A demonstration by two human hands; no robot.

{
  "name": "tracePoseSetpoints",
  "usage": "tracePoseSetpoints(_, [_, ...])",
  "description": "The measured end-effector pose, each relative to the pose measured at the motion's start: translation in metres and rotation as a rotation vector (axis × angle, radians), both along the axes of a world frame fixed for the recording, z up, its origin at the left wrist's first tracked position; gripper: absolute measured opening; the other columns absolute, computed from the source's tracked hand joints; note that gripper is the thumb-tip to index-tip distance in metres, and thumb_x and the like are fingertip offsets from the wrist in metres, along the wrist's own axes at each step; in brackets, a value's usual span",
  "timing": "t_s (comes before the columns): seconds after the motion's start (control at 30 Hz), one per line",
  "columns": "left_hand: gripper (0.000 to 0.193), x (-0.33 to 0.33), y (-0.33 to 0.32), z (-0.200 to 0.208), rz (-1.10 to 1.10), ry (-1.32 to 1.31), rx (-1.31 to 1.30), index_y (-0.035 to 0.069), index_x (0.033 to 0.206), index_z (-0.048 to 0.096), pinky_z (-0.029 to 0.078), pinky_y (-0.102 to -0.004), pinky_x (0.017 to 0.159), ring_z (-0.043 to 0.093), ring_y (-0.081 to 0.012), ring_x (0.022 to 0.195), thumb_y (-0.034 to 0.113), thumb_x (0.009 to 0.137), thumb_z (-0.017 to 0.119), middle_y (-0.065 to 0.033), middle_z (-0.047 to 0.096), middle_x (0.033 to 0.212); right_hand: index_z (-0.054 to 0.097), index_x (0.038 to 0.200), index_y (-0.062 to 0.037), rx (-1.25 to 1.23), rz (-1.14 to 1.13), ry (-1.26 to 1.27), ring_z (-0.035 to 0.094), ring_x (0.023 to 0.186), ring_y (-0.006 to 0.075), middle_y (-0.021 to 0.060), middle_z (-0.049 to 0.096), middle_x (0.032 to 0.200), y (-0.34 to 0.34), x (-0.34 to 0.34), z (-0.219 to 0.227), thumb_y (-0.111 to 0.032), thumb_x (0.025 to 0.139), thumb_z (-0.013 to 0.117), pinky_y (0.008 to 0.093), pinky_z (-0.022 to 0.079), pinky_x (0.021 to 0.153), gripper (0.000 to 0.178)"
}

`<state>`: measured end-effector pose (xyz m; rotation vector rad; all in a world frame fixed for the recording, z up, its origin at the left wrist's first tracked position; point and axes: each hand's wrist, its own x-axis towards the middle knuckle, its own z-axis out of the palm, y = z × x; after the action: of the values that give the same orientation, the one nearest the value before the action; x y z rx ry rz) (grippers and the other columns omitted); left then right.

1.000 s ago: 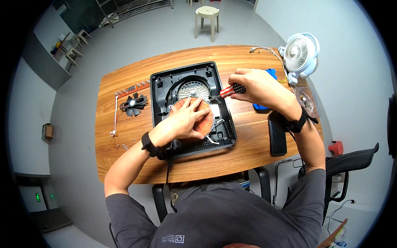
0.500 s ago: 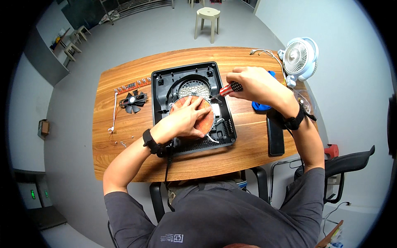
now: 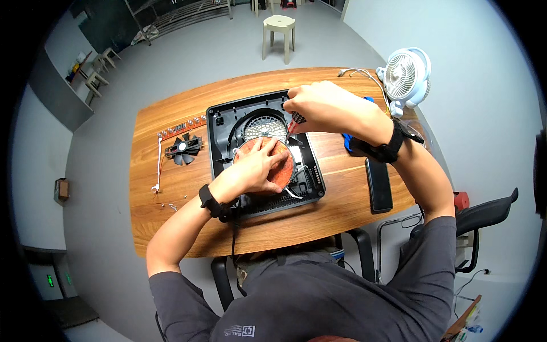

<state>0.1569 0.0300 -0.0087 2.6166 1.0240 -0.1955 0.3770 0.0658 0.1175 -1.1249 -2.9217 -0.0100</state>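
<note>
We have the reddish disc [image 3: 284, 166] over the middle of the open black housing [image 3: 310, 183]; call it the clock's centre, twelve facing away from us. Our left grip [image 3: 252, 169] rests across it, spread apart rather than clamped. Our right grip [image 3: 326, 107] is clamped on a screwdriver [image 3: 298, 118], which points down near the disc's rim at about one; we cannot tell whether its tip is seated. The round grille [image 3: 265, 124] lies at twelve, within the housing. On the wooden tabletop [image 3: 342, 199], a black fan [image 3: 183, 149] rests just past nine, with a red circuit strip [image 3: 181, 127] at ten. A black phone [image 3: 379, 185] lies between three and four, and a pale desk fan [image 3: 404, 75] shows at two.
</note>
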Motion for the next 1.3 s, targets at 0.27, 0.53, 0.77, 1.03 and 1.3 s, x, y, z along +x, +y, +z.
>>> tracePoseSetpoints(0.27, [0.1,-0.001,0.002,0.001,-0.001,-0.003,-0.036,0.024,0.152,0.044,0.04,-0.0759,0.103,0.025,-0.0505,0.149,0.056,0.068,0.088,-0.021,0.024,0.165,0.067,0.096,0.0003,-0.05,-0.038,-0.106,0.07,0.077,0.0381,0.0216,0.069,0.085,0.005,-0.023,0.007,-0.028,0.079,0.083,0.0453,0.057,0.069,0.036])
tracePoseSetpoints(0.53, [0.1,-0.002,0.001,0.003,0.009,0.0,-0.042,0.025,0.152,0.044,0.037,-0.0758,0.106,0.024,-0.051,0.149,0.057,0.068,0.087,-0.0202,0.023,0.165,0.057,0.113,-0.0008,-0.043,-0.026,0.039,0.068,0.087,0.0426,0.021,0.069,0.087,0.005,-0.015,0.004,-0.024,0.085,0.079,0.0462,0.056,0.075,0.043])
tracePoseSetpoints(0.77, [0.098,-0.002,0.0,0.002,0.016,-0.002,-0.045,0.025,0.151,0.045,0.037,-0.0753,0.106,0.024,-0.0507,0.149,0.056,0.068,0.088,-0.0196,0.023,0.166,0.06,0.101,0.0013,-0.227,-0.045,0.053,0.068,0.084,0.043,0.021,0.069,0.083,0.012,-0.014,0.014,-0.02,0.092,0.07,0.0484,0.054,0.073,0.026])
tracePoseSetpoints(1.03, [0.098,-0.001,0.0,0.003,0.001,-0.02,-0.034,0.022,0.15,0.046,0.039,-0.0749,0.105,0.025,-0.0493,0.149,0.053,0.068,0.089,-0.0193,0.024,0.165,0.063,0.088,0.0044,0.058,-0.057,0.077,0.068,0.068,0.0429,0.0244,0.067,0.073,0.0,-0.016,-0.012,-0.031,0.102,0.057,0.0479,0.056,0.061,0.038])
tracePoseSetpoints(1.3, [0.098,0.0,0.001,0.002,0.002,-0.025,-0.033,0.023,0.15,0.047,0.041,-0.0751,0.103,0.026,-0.0494,0.149,0.052,0.067,0.09,-0.0193,0.025,0.165,0.051,0.112,0.0063,-0.16,-0.206,0.08,0.069,0.081,0.0472,0.022,0.071,0.079,0.009,-0.009,-0.008,-0.031,0.096,0.063,0.0487,0.057,0.072,0.042])
